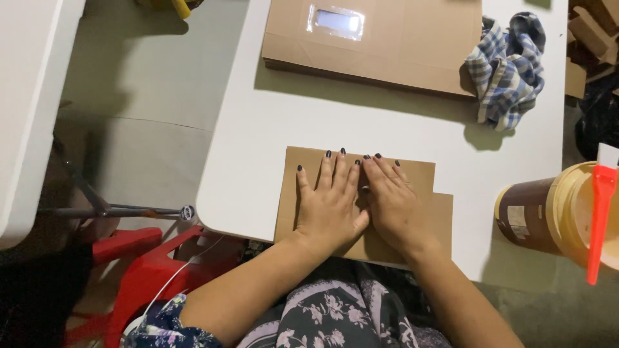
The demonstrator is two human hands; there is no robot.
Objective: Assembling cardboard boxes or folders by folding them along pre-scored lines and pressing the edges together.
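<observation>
1. Pressed flat, side by side at lower centre of the frame: left hand (329, 209) and right hand (393, 203), palms down, fingers spread, gripping nothing
2. Directly beneath both palms: one folded brown paper piece (425, 216), long axis left to right, near edge overhanging the white table (258, 161); both hands equally near
3. Lower right: one tan tub (548, 216) with one red brush (601, 219) resting on it
4. Upper right: one blue checked cloth (509, 64)
5. Top centre: one stack of brown envelopes (412, 45) with a clear window
</observation>
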